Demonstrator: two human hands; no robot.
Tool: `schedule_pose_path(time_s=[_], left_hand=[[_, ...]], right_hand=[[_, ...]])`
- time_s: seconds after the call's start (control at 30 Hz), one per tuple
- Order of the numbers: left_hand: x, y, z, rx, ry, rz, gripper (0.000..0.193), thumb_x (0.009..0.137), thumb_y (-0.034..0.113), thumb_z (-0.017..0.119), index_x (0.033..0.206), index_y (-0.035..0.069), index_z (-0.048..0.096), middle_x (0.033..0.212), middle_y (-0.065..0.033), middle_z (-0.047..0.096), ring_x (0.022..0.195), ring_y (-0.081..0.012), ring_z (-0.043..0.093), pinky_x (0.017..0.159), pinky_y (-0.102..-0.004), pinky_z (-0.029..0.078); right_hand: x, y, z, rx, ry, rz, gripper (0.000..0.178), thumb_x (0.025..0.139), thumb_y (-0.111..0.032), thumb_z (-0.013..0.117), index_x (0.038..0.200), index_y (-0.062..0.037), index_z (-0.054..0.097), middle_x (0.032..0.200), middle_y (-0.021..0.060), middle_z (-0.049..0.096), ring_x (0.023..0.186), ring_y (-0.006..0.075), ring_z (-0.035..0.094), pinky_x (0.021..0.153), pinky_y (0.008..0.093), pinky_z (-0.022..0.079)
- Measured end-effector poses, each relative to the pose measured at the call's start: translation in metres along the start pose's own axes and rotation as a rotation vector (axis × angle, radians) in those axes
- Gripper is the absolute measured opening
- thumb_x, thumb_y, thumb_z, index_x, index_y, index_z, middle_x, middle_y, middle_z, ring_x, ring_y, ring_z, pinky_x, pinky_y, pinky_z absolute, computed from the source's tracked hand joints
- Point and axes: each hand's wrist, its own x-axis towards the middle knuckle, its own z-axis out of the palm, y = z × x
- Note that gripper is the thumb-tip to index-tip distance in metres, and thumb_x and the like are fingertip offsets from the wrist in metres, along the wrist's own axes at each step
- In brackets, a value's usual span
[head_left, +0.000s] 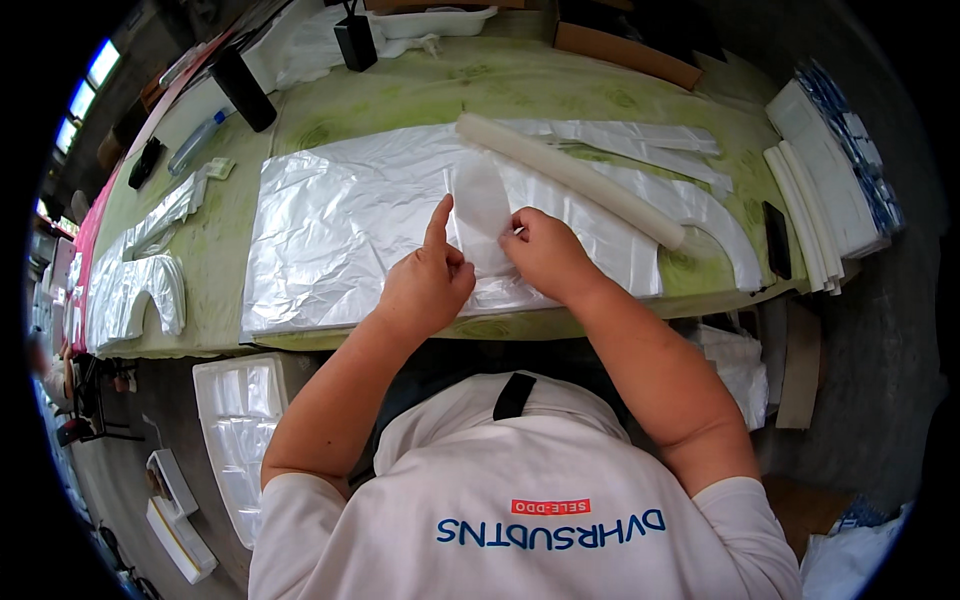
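Note:
A thin white oval sheet (482, 200) stands out against a wide, shiny spread of white plastic film (350, 230), cut at its right end into curved straps like an apron. My right hand (548, 252) pinches the oval sheet's right edge between thumb and fingertips. At its left edge, my left hand (428, 280) has the index finger stretched out, while the other fingers curl in; I see nothing held there. Just beyond my right hand, a long translucent white roll (570, 180) lies slantwise across the film.
A green patterned cloth (480, 80) covers the table. More cut film (140, 290) lies left, near a black cylinder (242, 90) and a clear bottle (197, 143). A phone (776, 240) and white rolls (800, 215) sit right. A tray of folded film (245, 430) is below.

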Motion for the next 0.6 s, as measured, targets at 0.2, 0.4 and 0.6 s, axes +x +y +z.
schedule_pose_path(time_s=[0.2, 0.4, 0.6], left_hand=[[0.006, -0.002, 0.01, 0.321, 0.164, 0.476, 0.079, 0.088, 0.028, 0.072, 0.153, 0.006, 0.034, 0.141, -0.0184, 0.051, 0.136, -0.0384, 0.044, 0.114, -0.0503, 0.034], [0.022, -0.014, 0.027, 0.477, -0.005, 0.451, 0.1, 0.085, 0.061, 0.069, 0.156, 0.002, 0.03, 0.162, -0.0211, 0.028, 0.152, -0.0414, 0.021, 0.122, -0.0604, 0.018], [-0.019, -0.006, 0.028, 0.535, -0.008, 0.444, 0.094, 0.083, 0.05, 0.073, 0.154, 0.002, 0.035, 0.162, -0.0212, 0.03, 0.152, -0.0406, 0.023, 0.121, -0.0609, 0.017]], right_hand=[[0.0, -0.008, -0.002, -0.225, -0.044, -0.033, 0.041, 0.087, -0.023, 0.059, 0.123, -0.0021, 0.062, 0.112, 0.02, 0.071, 0.105, 0.037, 0.068, 0.091, 0.0446, 0.053], [-0.004, -0.019, -0.005, -0.25, -0.073, 0.015, 0.052, 0.084, -0.022, 0.061, 0.131, -0.0017, 0.056, 0.119, 0.0212, 0.069, 0.11, 0.037, 0.067, 0.094, 0.0441, 0.053], [-0.032, -0.004, -0.011, -0.23, -0.135, -0.009, 0.058, 0.081, -0.019, 0.066, 0.135, -0.0011, 0.054, 0.096, 0.016, 0.07, 0.087, 0.028, 0.068, 0.08, 0.0363, 0.054]])
